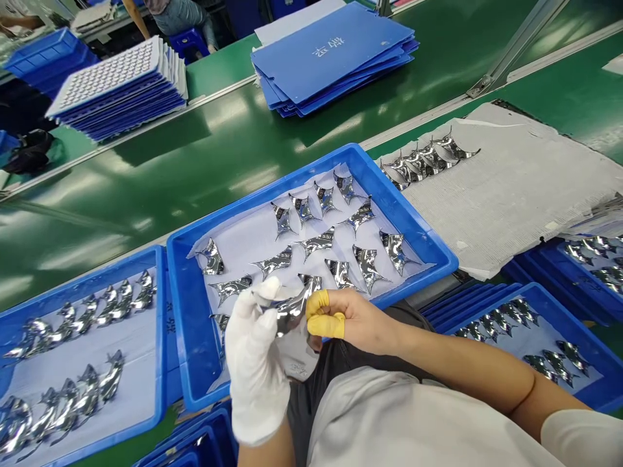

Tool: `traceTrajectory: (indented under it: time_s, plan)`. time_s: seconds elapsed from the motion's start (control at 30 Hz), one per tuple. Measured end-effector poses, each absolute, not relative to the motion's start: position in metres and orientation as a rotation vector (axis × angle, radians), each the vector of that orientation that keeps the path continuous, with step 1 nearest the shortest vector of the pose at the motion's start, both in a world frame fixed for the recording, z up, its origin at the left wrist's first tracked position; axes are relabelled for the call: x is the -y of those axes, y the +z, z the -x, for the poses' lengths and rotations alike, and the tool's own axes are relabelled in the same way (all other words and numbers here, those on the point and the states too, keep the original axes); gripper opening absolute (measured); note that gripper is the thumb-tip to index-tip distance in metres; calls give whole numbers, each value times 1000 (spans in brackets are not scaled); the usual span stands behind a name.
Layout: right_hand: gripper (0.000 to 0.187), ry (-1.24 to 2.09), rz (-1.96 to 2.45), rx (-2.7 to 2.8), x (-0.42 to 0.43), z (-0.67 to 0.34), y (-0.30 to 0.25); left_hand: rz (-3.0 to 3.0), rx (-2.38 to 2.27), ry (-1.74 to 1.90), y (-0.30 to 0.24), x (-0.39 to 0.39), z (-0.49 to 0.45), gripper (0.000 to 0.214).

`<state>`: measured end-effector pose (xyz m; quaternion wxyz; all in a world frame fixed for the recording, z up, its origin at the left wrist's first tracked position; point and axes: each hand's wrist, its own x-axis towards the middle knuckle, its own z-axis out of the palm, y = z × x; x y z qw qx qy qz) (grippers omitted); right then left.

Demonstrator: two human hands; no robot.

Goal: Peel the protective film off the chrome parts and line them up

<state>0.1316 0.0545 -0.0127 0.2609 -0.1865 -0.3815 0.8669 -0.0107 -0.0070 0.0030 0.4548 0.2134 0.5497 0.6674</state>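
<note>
Chrome-bright metal part (287, 310), pointy star-like shape, sits pinched between both hands just above the near edge of the middle blue tray (195, 363). Left hand (256, 363) wears a white cloth glove, fingers curled up round the part's left end. Right hand (353, 321) is bare except yellow rubber cots on thumb & forefinger (324, 314), which clamp the part's right end.

Middle tray is lined w/ a pale sheet and holds more of the same shiny parts (316, 243), laid apart in loose rows, approx three rows deep. Small white writing shows on its left wall, too small to read.

Left tray (163, 337), touching the middle one, holds parts overlapped in two chains (87, 318). To the right, lower blue trays (584, 353) hold further rows of parts on pale liners; one more tray at far right edge does too.

Right of the middle tray lies a white foam/cloth pad (511, 194) w/ a short row of parts (423, 162) overlapped at its top left corner.

Beyond the trays runs a green conveyor belt (146, 175). On its far side: a stack of blue corrugated sheets (335, 58), top one printed w/ white characters seen upside down, not readable from here; a stack of white-topped dimpled trays (121, 84) to the left; a blue bin (43, 55) behind that. Another person's sleeve (178, 13) shows at the top edge.
</note>
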Motion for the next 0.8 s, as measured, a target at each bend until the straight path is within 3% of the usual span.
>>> traceTrajectory:
  time_s: [0.3, 0.8]
  plan:
    - [42, 2369, 470, 996, -58, -124, -30, -1260, -1417, 1766, 21, 11, 7, 37]
    - [33, 2212, 436, 1136, -61, -132, -33, -1181, -1543, 1743, 20, 19, 7, 35]
